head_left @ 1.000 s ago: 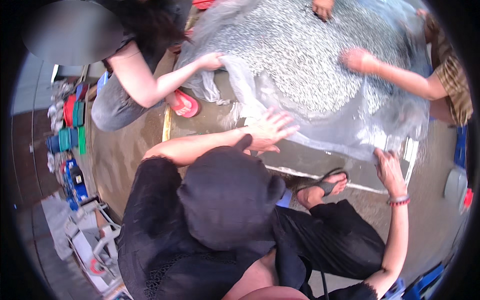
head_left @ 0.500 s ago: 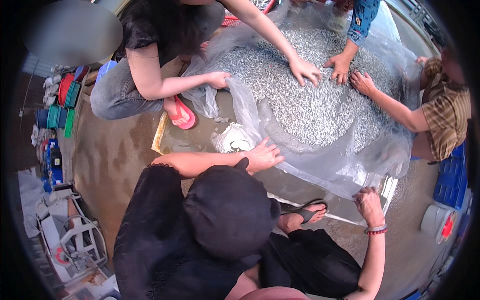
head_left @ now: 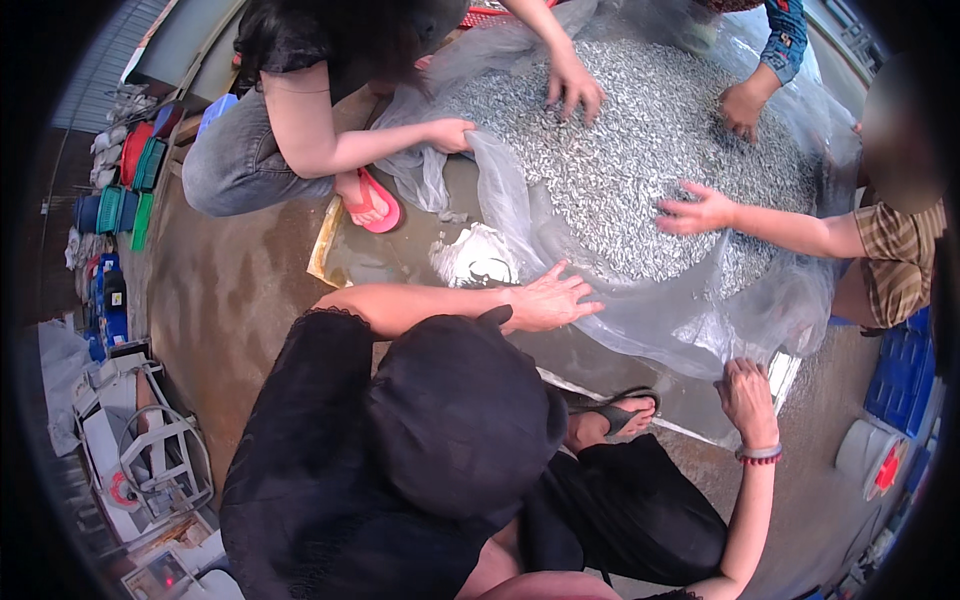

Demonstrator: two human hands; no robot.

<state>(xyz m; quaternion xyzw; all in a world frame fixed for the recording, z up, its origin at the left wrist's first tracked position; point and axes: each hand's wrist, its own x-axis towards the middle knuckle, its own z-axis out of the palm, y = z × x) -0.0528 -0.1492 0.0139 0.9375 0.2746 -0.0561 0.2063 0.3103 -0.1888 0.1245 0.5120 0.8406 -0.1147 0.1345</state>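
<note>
A heap of small silvery fish (head_left: 640,140) lies spread on a clear plastic sheet (head_left: 640,325). My left hand (head_left: 552,298) rests on the sheet's near edge with its fingers spread. To the right, my right hand (head_left: 746,388), with bracelets at the wrist, has its fingers closed on the sheet's near right edge. At the upper left a person's hand (head_left: 447,135) grips the sheet, and that person's other hand (head_left: 576,86) is over the fish. A hand from a blue patterned sleeve (head_left: 742,106) touches the heap's far right. Another person's hand (head_left: 694,210) hovers over the fish's right side.
A white-edged board (head_left: 650,425) lies under the sheet, with a white crumpled piece (head_left: 475,257) at its left. A rounded black cloth shape (head_left: 465,415) fills the space between my arms. Blue crates (head_left: 895,370) and a white bucket (head_left: 868,450) stand right; white machinery (head_left: 150,440) stands left.
The three co-workers' hands over the fish have moved apart: one up and left, one right, one down and left. My left hand has shifted slightly right along the edge.
</note>
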